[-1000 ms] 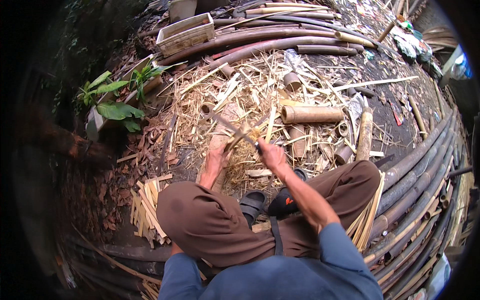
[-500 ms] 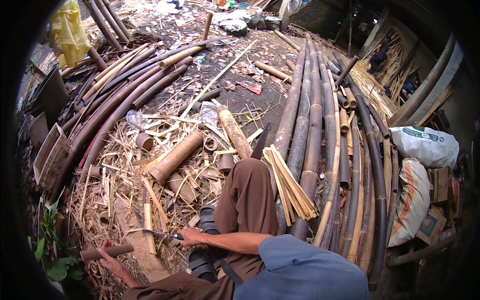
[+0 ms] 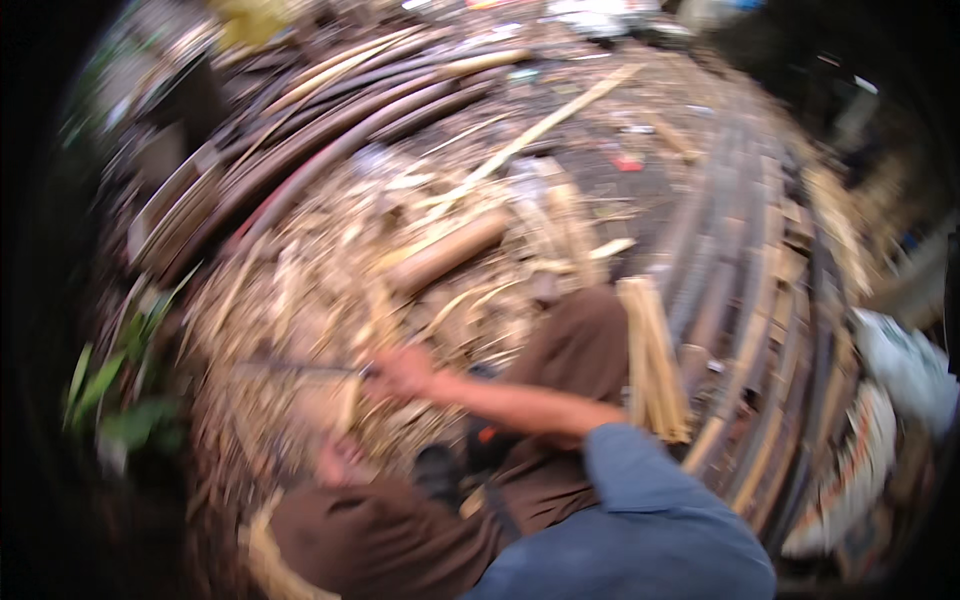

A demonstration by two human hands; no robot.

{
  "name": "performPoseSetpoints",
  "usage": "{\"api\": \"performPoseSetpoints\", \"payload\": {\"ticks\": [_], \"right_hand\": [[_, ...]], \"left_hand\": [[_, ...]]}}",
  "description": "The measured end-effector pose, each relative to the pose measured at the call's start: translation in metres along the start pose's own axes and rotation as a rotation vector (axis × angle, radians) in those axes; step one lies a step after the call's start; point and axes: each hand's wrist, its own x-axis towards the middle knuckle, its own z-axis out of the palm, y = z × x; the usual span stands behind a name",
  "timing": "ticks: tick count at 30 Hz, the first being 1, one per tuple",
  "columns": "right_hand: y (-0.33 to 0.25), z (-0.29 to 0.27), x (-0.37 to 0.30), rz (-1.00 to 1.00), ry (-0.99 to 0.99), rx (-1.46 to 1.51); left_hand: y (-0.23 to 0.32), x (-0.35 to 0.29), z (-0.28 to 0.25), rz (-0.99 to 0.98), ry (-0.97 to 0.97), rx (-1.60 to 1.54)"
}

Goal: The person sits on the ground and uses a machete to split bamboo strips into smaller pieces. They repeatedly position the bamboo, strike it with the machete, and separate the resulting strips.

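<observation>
My right hand point(image 3: 402, 373) is closed round the handle of a knife. The knife's thin blade point(image 3: 305, 368) points left over the shavings. My left hand point(image 3: 342, 460) is low, beside my left knee, smeared by motion; its fingers and anything in them cannot be made out. Beyond the knife lies a thick brown bamboo section point(image 3: 447, 250) among the pale scraps. A bundle of pale split bamboo strips point(image 3: 655, 362) rests beside my right knee.
Long bamboo poles point(image 3: 735, 270) run along the right, and more curved poles point(image 3: 330, 150) lie at the far left. White sacks point(image 3: 850, 470) stand at the right edge. Green leaves point(image 3: 140, 420) grow at the left. Shavings cover the ground point(image 3: 270, 330).
The whole view has swung and blurred, so the scene sits further right. The knife is now above my left hand. The short brown bamboo piece by my left hand no longer shows.
</observation>
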Motion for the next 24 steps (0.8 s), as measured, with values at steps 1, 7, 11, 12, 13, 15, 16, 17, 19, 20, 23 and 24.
{"api": "performPoseSetpoints", "payload": {"ticks": [1, 7, 11, 12, 13, 15, 16, 17, 19, 20, 23, 24], "right_hand": [[0.007, -0.016, -0.003, 0.002, -0.063, -0.130], [0.003, -0.071, 0.008, -0.340, 0.244, -0.246], [-0.039, -0.038, -0.007, -0.283, -0.071, -0.295], [-0.046, -0.027, -0.013, -0.330, -0.113, -0.270], [-0.053, -0.027, -0.016, -0.372, -0.157, -0.255], [-0.055, -0.026, -0.019, -0.380, -0.166, -0.244], [-0.056, -0.027, -0.019, -0.388, -0.165, -0.236], [-0.053, -0.028, -0.017, -0.380, -0.161, -0.244], [-0.042, -0.026, -0.005, -0.365, -0.153, -0.256], [-0.035, -0.021, -0.002, -0.365, -0.112, -0.264], [0.014, -0.009, 0.016, -0.253, -0.111, -0.321], [0.046, -0.015, 0.027, -0.100, -0.078, -0.221]], "left_hand": [[-0.004, -0.016, 0.049, -0.011, 0.119, 0.080], [0.043, -0.049, 0.113, 0.238, 0.130, 0.338], [0.038, -0.061, 0.107, 0.269, 0.363, 0.701], [0.028, -0.060, 0.097, 0.342, 0.393, 0.782], [0.024, -0.059, 0.105, 0.413, 0.418, 0.859], [0.016, -0.064, 0.120, 0.599, 0.413, 0.882], [0.020, -0.069, 0.130, 0.557, 0.465, 0.910], [0.023, -0.076, 0.139, 0.511, 0.521, 0.938], [0.031, -0.089, 0.150, 0.400, 0.556, 0.979], [0.036, -0.095, 0.151, 0.331, 0.534, 0.990], [0.042, -0.110, 0.152, 0.237, 0.431, 0.961], [0.028, -0.113, 0.135, 0.317, 0.375, 0.906]]}}
